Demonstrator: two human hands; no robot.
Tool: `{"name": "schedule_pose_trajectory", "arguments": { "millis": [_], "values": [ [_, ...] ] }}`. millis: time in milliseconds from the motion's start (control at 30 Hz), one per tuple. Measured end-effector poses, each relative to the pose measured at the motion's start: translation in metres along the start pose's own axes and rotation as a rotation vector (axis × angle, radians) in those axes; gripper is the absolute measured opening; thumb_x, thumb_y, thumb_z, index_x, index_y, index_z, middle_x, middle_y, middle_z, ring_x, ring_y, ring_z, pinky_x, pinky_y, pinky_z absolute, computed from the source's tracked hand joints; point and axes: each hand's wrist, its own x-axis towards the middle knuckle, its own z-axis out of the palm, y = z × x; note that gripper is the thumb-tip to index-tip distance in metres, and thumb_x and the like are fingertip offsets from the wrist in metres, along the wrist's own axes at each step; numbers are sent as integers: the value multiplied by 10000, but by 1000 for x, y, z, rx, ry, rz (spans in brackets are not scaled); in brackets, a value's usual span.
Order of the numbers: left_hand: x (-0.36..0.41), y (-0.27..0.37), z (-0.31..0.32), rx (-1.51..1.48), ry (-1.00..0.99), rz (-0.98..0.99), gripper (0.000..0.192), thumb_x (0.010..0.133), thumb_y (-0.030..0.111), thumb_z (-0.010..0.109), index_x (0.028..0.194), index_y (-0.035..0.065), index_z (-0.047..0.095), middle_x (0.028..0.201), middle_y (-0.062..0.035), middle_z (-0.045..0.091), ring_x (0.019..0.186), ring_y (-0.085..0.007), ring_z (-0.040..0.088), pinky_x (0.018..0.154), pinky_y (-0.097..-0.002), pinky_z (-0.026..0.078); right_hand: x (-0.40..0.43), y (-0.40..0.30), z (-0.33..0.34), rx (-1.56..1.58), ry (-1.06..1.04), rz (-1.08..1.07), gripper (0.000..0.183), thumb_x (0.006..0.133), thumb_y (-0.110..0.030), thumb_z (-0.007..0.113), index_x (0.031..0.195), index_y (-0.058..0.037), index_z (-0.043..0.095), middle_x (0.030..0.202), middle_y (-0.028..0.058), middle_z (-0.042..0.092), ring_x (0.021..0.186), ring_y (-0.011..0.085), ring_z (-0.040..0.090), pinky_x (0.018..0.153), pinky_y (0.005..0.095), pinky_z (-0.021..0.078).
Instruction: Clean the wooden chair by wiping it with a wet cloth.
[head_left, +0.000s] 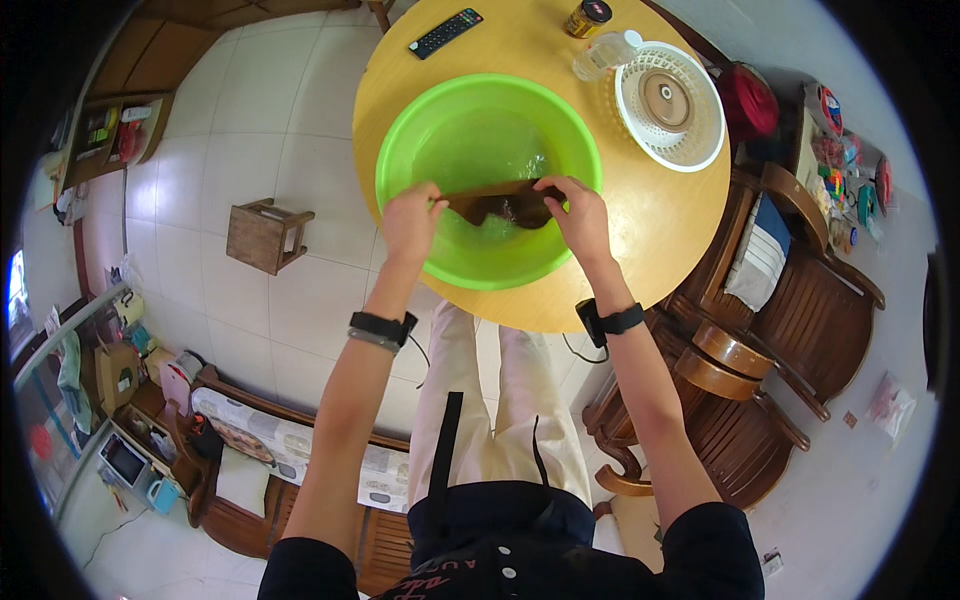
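Note:
A dark brown, partly translucent strip (517, 201), apparently kelp, is stretched between my two hands over a bright green plastic basin (390, 142). My left hand (412, 222) pinches its left end between thumb and fingers near the basin's left rim. At the other end, my right hand (579, 216) grips the strip, which is darker and bunched there. Its lower edge sags towards the clear water (480, 142) in the basin; whether it touches the water I cannot tell.
The basin stands on a round wooden table (652, 247). Around it are a remote control (446, 34), a lidded jar (588, 19), a clear plastic bottle (606, 55) and a white basket (626, 120) holding a brown lid (666, 100). A wooden stool (259, 236) is on the tiled floor.

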Motion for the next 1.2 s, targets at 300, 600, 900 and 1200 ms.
{"name": "schedule_pose_trajectory", "arguments": {
  "millis": [300,600,900,1200],
  "values": [
    [-3,0,-24,62,42,160,147,745,111,749,841,63,648,867,-66,661,858,-277,631,726,-391,502,-3,-5,10,103,40,-78,231,771,4,669,975,-99,640,940,120,685,872,306,669,744,388,530],
    [-3,-8,69,442,-567,360,96,760,130,669,840,122,721,949,-46,621,962,-238,599,821,-389,495,-12,67,90,-384,-582,-50,172,709,-85,673,851,-149,745,896,94,669,932,294,634,802,400,528],
    [-1,-7,68,520,-649,285,123,864,196,589,949,132,652,966,-94,663,967,-286,637,844,-474,445,-10,71,82,-460,-645,52,106,747,-87,665,842,-86,711,915,124,688,848,309,657,761,406,532],
    [-13,0,15,-654,-270,-256,344,980,238,553,1235,11,509,963,-110,655,857,-192,675,776,-299,496,-12,-2,6,258,-297,102,283,801,-141,688,1046,-15,622,765,175,658,744,298,659,692,381,514]
  ]
}}
